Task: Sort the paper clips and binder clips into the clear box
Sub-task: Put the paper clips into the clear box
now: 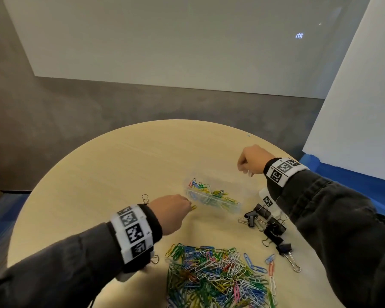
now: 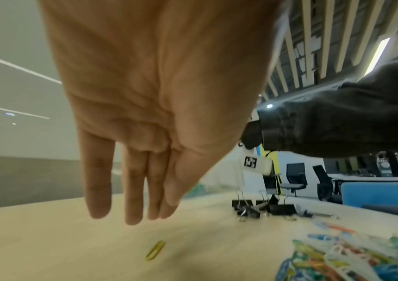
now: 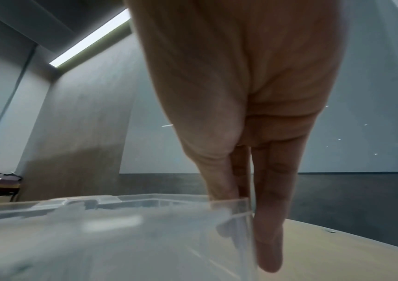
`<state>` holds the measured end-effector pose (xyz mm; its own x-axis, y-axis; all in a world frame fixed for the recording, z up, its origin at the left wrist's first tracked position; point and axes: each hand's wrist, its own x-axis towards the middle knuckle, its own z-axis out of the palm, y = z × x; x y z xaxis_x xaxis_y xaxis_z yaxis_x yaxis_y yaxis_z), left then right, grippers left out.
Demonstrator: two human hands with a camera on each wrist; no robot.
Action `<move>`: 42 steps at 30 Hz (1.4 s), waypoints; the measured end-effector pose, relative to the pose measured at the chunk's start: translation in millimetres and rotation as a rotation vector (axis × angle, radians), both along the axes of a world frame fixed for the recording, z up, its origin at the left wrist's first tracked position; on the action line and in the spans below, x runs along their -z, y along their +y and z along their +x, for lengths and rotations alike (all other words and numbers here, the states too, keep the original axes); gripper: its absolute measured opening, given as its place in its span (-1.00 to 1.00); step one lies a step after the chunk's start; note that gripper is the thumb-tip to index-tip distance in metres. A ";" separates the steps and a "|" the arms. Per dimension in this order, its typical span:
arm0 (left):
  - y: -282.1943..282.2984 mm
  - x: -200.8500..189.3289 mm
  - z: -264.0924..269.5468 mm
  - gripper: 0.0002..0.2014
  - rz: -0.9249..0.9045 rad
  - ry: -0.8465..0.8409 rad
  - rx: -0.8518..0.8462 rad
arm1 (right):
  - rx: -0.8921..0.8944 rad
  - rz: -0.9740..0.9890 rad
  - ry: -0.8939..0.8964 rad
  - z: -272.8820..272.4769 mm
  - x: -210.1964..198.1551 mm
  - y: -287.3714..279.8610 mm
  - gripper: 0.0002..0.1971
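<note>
A clear box [image 1: 242, 187] stands mid-table with several coloured paper clips in its left part. My right hand [image 1: 246, 168] is at its far right corner. In the right wrist view, the right hand [image 3: 248, 213] pinches the wall of the clear box [image 3: 145, 198], thumb inside and fingers outside. My left hand [image 1: 187, 206] hovers just left of the box with straight fingers [image 2: 133, 209] and holds nothing. A yellow paper clip [image 2: 155, 250] lies on the table under its fingertips, the same yellow paper clip [image 1: 194, 207] beside the box.
A big heap of coloured paper clips [image 1: 216, 278] lies at the near edge of the round wooden table [image 1: 111, 165]. Several black binder clips [image 1: 268, 225] lie right of the box. Single binder clips [image 1: 145, 198] lie by my left wrist.
</note>
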<state>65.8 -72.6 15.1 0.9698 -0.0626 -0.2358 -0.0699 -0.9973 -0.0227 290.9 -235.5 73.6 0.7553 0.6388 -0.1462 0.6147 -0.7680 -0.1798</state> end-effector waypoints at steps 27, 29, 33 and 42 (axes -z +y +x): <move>-26.8 -12.0 11.9 -0.69 -0.215 0.252 -0.209 | -0.027 0.003 0.083 -2.9 27.3 6.6 -0.86; -29.7 -13.0 10.5 -0.65 -0.219 0.280 -0.192 | -0.028 -0.008 0.092 -3.8 28.8 8.0 -0.86; -33.3 -15.6 6.4 -0.61 -0.206 0.309 -0.168 | -0.033 -0.022 0.115 -4.0 29.3 9.7 -0.86; -20.5 -59.8 7.8 -0.79 -0.435 0.020 -0.134 | -0.114 -0.034 0.154 -9.1 36.3 11.7 -0.83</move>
